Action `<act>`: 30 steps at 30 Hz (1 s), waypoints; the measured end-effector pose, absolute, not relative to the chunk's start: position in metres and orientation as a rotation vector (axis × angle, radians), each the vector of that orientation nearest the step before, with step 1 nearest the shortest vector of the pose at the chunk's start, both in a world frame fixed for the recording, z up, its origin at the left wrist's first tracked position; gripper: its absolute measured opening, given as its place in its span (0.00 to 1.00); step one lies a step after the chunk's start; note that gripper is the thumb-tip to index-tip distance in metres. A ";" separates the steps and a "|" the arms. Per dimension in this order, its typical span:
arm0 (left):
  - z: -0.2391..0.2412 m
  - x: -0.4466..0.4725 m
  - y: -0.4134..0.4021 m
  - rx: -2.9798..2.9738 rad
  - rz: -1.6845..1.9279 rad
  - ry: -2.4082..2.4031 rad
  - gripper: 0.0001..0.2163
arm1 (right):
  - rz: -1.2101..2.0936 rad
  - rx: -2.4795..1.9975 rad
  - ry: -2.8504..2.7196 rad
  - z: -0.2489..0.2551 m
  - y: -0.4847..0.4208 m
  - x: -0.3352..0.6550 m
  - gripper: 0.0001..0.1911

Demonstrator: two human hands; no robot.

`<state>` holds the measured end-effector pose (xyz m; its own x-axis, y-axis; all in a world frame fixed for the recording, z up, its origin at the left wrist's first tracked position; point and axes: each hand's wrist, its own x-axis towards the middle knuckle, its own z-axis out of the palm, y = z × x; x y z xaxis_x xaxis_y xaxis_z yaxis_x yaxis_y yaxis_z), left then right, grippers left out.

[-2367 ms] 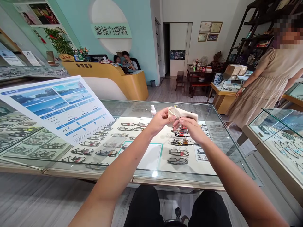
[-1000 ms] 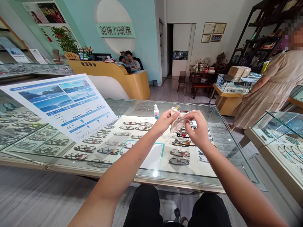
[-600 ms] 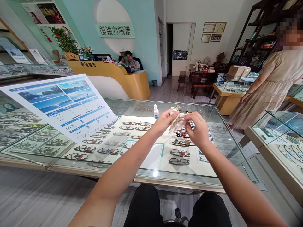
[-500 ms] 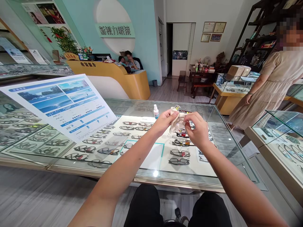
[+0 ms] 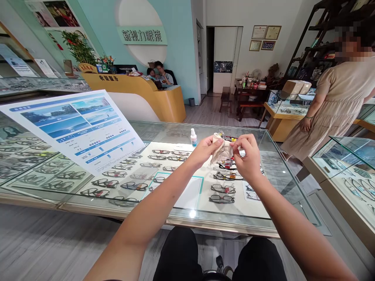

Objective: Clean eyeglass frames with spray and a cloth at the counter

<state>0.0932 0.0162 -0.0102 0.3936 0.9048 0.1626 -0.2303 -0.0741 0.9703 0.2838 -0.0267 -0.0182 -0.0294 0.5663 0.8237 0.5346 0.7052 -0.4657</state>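
Note:
A pale beige cleaning cloth [image 5: 222,150] is bunched up between my two hands, above the glass counter. My left hand [image 5: 207,148] grips its left side, with the thumb pressed on top. On the other side my right hand [image 5: 247,156] is closed in a pinch at the cloth's right edge. Something thin and clear shows just above the cloth; whether it is part of a pair of glasses held in the folds I cannot tell. Behind my left hand a small white spray bottle [image 5: 193,138] stands upright on the counter.
Inside the glass display counter [image 5: 175,218] lie rows of glasses [image 5: 222,189]. A printed sheet [image 5: 79,130] stands tilted at the left. One person [image 5: 336,93] stands at the right by another showcase [image 5: 351,171]; two people sit behind the yellow desk [image 5: 172,105].
My right hand has turned slightly and shifted a little right, its fingers still pinched at the cloth. The cloth is spread a bit more between my hands. The standing person has turned somewhat.

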 end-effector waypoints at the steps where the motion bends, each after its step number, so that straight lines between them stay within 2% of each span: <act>1: -0.010 0.093 0.016 1.307 1.070 0.681 0.28 | 0.024 -0.904 -1.686 -0.019 -0.027 0.284 0.12; 12: -0.007 0.093 0.015 1.318 1.098 0.664 0.28 | -0.181 -0.982 -1.807 -0.020 -0.028 0.286 0.12; 18: -0.008 0.093 0.017 1.370 1.118 0.678 0.29 | -0.145 -0.990 -1.851 -0.016 -0.030 0.286 0.13; 24: -0.010 0.093 0.017 1.373 1.166 0.664 0.28 | -0.141 -0.916 -1.802 -0.014 -0.033 0.281 0.05; 30: -0.010 0.094 0.016 1.399 1.199 0.660 0.26 | -0.179 -0.900 -1.786 -0.018 -0.032 0.277 0.03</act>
<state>0.0940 0.0161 -0.0104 0.3268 0.8993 0.2906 -0.2356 -0.2203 0.9466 0.2770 -0.0318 -0.0178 -0.1373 0.4864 0.8629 0.6480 0.7030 -0.2931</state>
